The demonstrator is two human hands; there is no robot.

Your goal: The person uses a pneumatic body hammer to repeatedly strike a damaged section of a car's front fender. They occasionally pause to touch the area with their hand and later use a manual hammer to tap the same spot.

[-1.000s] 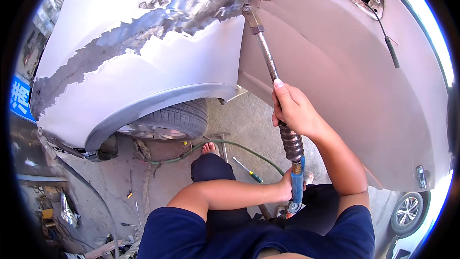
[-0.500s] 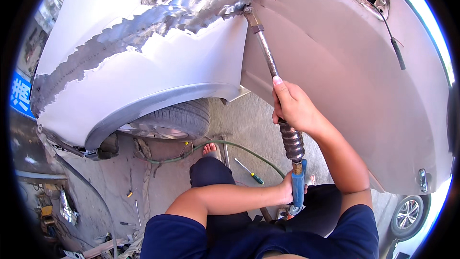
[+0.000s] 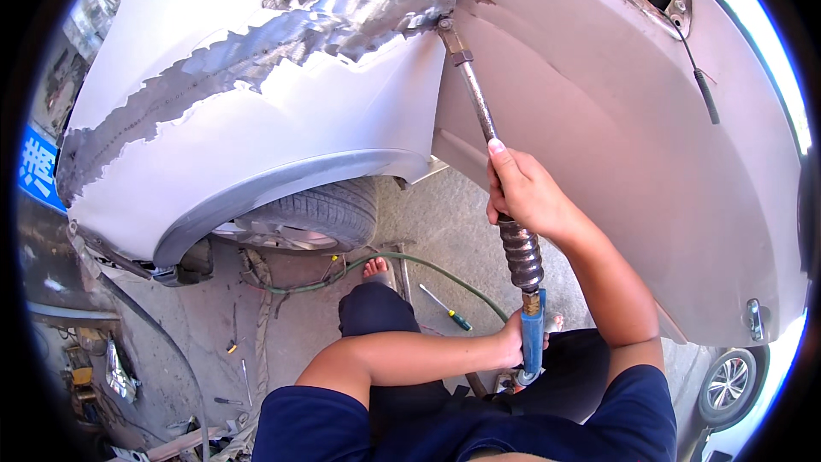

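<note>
A slide hammer dent puller (image 3: 479, 101) runs from the car fender (image 3: 342, 111) back toward my body. Its tip meets the rear edge of the fender, at the end of a band of ground bare metal (image 3: 282, 43). My right hand (image 3: 526, 188) is closed around the rod, at the upper end of the ribbed dark weight (image 3: 521, 255). Lower down, my left hand (image 3: 511, 342) wraps the blue handle (image 3: 532, 338), which hides part of its fingers. The bare metal is dented and shiny, with ragged paint edges.
An open pinkish car door (image 3: 616, 162) stands on the right, with a cable hanging from its mirror mount. Below the fender is a tyre (image 3: 325, 210). On the floor lie a green hose (image 3: 436, 269), a screwdriver (image 3: 446, 308) and scattered tools and scraps at left.
The view has shifted slightly, so the fender appears a little lower and farther right. Both hands keep their grip on the puller, and its tip stays at the fender edge.
</note>
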